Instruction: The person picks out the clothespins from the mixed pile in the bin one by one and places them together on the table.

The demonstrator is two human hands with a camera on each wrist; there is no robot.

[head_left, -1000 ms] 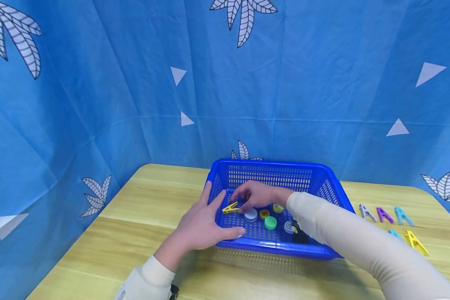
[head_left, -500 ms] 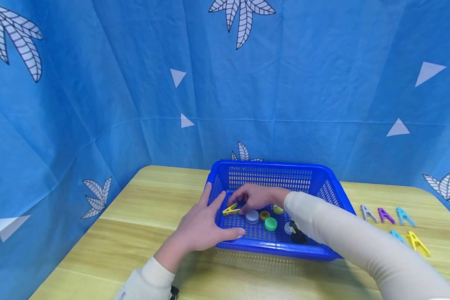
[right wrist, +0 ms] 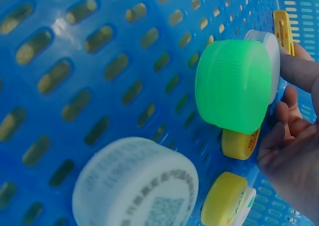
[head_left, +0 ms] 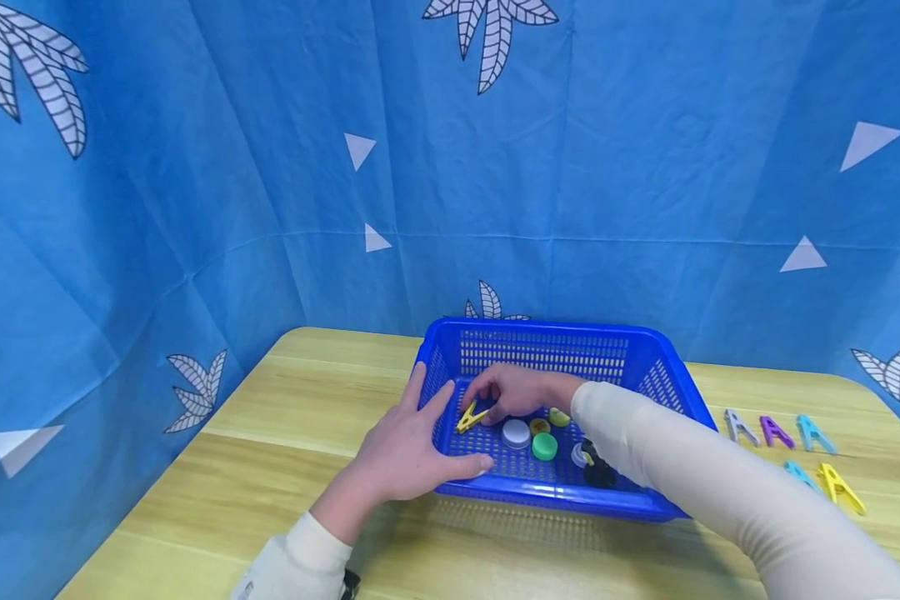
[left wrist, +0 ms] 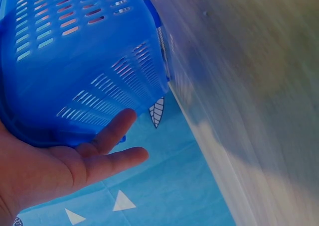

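Observation:
In the head view a blue plastic basket [head_left: 555, 492] stands on the table. My left hand [head_left: 401, 450] rests at its left rim with fingers spread; in the left wrist view its straight fingers [left wrist: 117, 164] lie along the outer wall. Inside the basket, my right hand [head_left: 517, 392] pinches a yellow clothespin [head_left: 468, 418] between thumb and index finger, near the left end. Bottle caps lie close by: a white cap [head_left: 516, 433], a green cap [head_left: 544, 447], an orange-yellow cap [head_left: 540, 427] and a yellow cap [head_left: 558, 417]. The right wrist view shows the green cap [right wrist: 233, 86] up close.
Right of the basket lie several clothespins: a grey one [head_left: 741, 427], a purple one [head_left: 776, 432], a blue one [head_left: 816, 434], another blue one [head_left: 801, 475] and a yellow one [head_left: 840, 488]. A blue curtain [head_left: 495, 183] hangs behind the wooden table [head_left: 307, 392].
The yellow clothespin in the basket has turned to a steeper angle and shifted slightly right, between the right hand's fingers. The left hand has stayed at the basket's rim.

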